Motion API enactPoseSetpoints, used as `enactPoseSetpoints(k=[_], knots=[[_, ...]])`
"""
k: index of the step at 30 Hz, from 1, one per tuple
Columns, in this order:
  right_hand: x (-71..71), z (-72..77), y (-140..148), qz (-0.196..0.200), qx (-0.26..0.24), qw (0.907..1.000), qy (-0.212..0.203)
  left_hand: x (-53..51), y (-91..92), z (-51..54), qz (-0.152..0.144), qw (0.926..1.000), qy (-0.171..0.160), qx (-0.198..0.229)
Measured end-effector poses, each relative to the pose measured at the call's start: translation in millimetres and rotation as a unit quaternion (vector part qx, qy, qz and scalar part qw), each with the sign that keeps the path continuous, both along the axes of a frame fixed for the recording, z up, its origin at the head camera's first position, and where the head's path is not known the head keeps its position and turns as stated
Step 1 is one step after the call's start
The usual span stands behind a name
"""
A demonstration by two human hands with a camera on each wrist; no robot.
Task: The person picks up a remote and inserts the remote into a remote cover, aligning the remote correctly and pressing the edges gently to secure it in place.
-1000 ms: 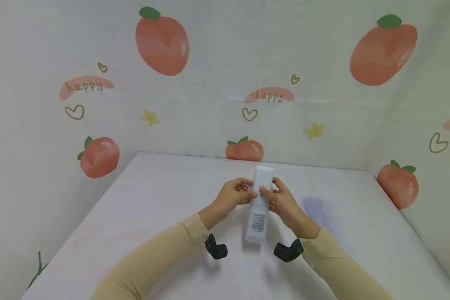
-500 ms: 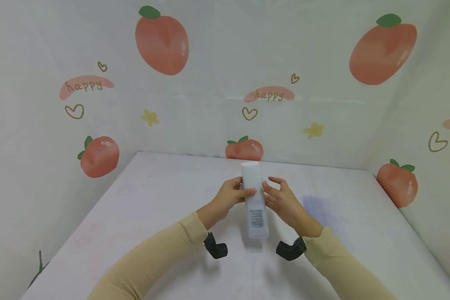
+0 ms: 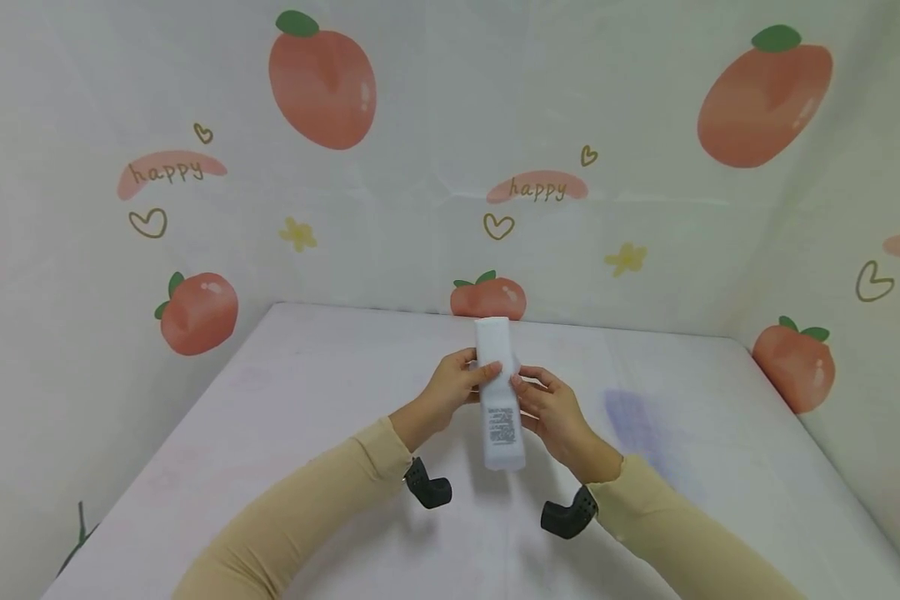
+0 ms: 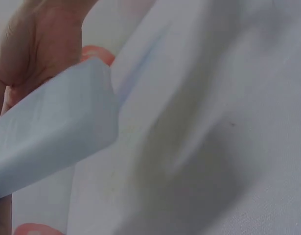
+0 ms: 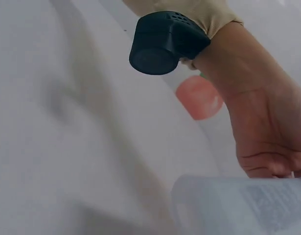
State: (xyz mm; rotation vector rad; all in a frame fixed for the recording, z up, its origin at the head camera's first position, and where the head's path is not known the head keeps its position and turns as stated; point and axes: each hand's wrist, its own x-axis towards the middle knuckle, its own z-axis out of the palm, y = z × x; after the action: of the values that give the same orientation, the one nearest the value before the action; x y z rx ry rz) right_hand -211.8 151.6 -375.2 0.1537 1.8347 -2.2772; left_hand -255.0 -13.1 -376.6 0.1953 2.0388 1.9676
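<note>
A white plastic bottle (image 3: 501, 421) with a narrowed middle and small dark print is held up over the table. My left hand (image 3: 446, 387) grips its left side, with the thumb across the front and the fingers partly hidden behind. On the other side my right hand (image 3: 558, 412) pinches the right edge near the waist, its thumb at the side. Close up, the left wrist view shows the lower end of the bottle (image 4: 67, 122). In the right wrist view, the printed face of the bottle (image 5: 228, 205) lies below a bare hand (image 5: 267, 132).
A white cloth covers the table (image 3: 330, 367), which bears a faint purple stain (image 3: 633, 421) to the right. Behind it hangs a white curtain (image 3: 420, 125) printed with peaches. Black wrist cameras stick out below both sleeves, including the left one (image 3: 429, 490).
The bottle has shifted left and slightly upward, and its tilt has changed. My left thumb now lies across its front, while my right thumb has slid from the front to the right edge.
</note>
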Motion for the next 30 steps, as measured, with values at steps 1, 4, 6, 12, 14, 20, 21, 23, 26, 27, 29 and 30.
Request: enactPoseSetpoints(k=[1, 4, 6, 12, 14, 20, 21, 23, 26, 27, 29, 30], knots=[[0.4, -0.6, -1.2, -0.008, -0.005, 1.0000, -0.004, -0.4, -0.1, -0.3, -0.002, 1.0000, 0.004, -0.003], [0.8, -3.0, -5.0, -0.032, -0.025, 0.9991, -0.013, -1.0, -0.5, -0.5, -0.011, 0.9997, 0.020, -0.012], [1.4, -4.1, -8.6, -0.053, -0.037, 0.9978, -0.015, -1.0, -0.5, -0.8, -0.015, 0.9994, 0.026, -0.015], [1.7, -6.8, -19.9, -0.127, -0.032, 0.9914, -0.013, -1.4, 0.4, -2.1, -0.024, 0.9986, 0.039, -0.028], [0.0, -6.0, -22.2, -0.144, -0.013, 0.9894, -0.010, -2.3, 0.3, 0.0, -0.025, 0.9984, 0.036, -0.034], [-9.3, -1.6, -21.8, -0.163, 0.060, 0.9844, 0.026, -4.6, 1.1, 14.3, -0.019, 0.9987, 0.022, -0.042], [-11.0, -1.1, -21.5, -0.163, 0.068, 0.9837, 0.031, -4.7, 1.0, 16.4, -0.017, 0.9986, 0.023, -0.044], [-13.7, -0.2, -21.0, -0.161, 0.078, 0.9831, 0.038, -4.5, 0.9, 19.6, -0.011, 0.9984, 0.024, -0.050], [-16.0, -0.2, -19.5, -0.159, 0.075, 0.9838, 0.032, -2.7, -0.1, 22.2, -0.007, 0.9971, 0.034, -0.068], [-16.0, -0.4, -18.6, -0.157, 0.069, 0.9849, 0.027, -2.0, -0.5, 22.7, -0.007, 0.9965, 0.036, -0.075], [-15.3, -1.1, -16.7, -0.150, 0.048, 0.9874, 0.013, -0.9, -1.2, 23.2, -0.010, 0.9958, 0.037, -0.083], [-14.9, -1.5, -15.8, -0.147, 0.035, 0.9885, 0.006, -0.6, -1.4, 23.3, -0.014, 0.9956, 0.035, -0.085]])
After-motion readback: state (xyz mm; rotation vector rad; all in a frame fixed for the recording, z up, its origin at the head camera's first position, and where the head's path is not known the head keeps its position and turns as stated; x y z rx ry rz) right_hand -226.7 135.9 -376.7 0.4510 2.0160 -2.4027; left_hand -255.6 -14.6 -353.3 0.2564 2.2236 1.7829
